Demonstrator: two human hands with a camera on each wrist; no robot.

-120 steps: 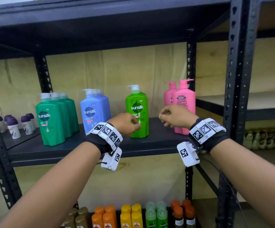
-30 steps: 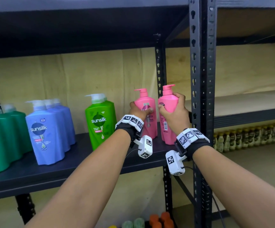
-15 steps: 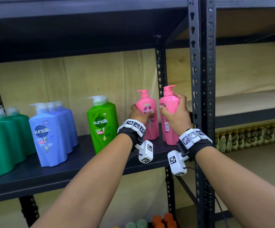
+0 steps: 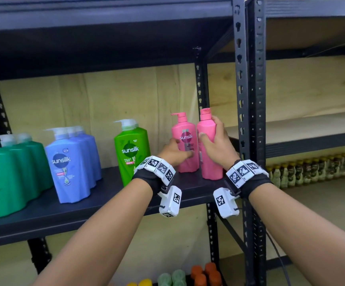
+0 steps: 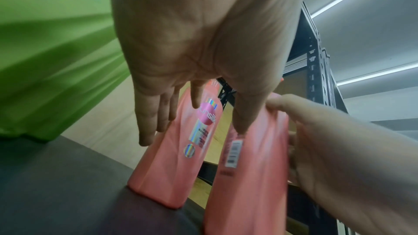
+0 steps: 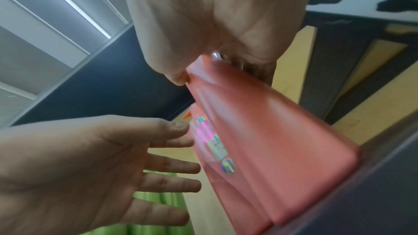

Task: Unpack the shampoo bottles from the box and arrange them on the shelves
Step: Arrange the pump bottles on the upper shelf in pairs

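Note:
Two pink shampoo bottles stand side by side at the right end of the dark shelf [image 4: 105,203]. The left pink bottle [image 4: 185,141] shows its label to the front. My left hand [image 4: 173,152] lies against its lower front with straight fingers [image 5: 156,113], holding nothing. My right hand [image 4: 216,148] grips the right pink bottle [image 4: 208,162] round its upper body, thumb in front and fingers behind. This bottle [image 6: 271,149] stands on the shelf near the front edge, close to the black upright post [image 4: 248,120].
Left of the pink pair stand a light green bottle [image 4: 133,153], a row of blue bottles [image 4: 70,168] and dark green bottles [image 4: 6,174]. Small coloured bottles [image 4: 200,275] fill the shelf below. The neighbouring rack holds small bottles [image 4: 312,168] low down.
My left hand has let go of the left pink bottle; its fingers have straightened and slid lower. My right hand has kept its grip and turned the right bottle.

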